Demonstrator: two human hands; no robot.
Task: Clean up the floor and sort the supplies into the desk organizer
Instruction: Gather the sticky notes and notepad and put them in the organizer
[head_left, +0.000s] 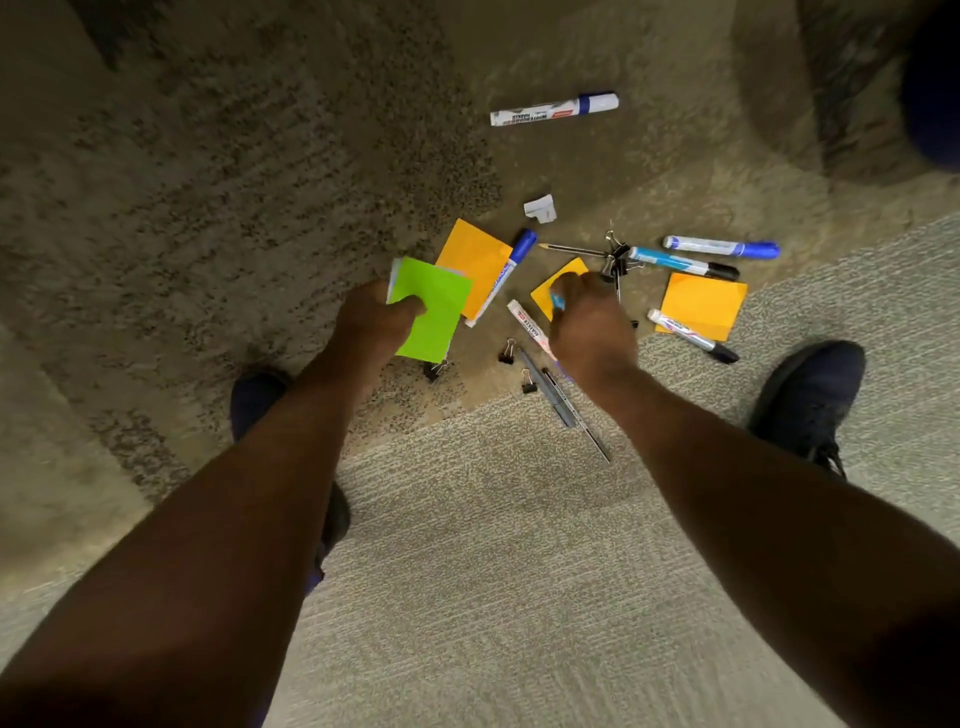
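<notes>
Head view, left hand (382, 317): your thumb pins the bright green sticky-note stack (428, 309) against curled fingers; loose sheets could fan out.
Head view, right hand (587, 317): your fingertips pinch the small orange paper square (553, 291) on the carpet; the black binder clips (618, 260) just beyond them could snag.

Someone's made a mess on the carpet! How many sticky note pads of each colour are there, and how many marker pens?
Orange sticky pads: 3
Green sticky pads: 1, held in the left hand
Markers: 6
Total: 10
</notes>
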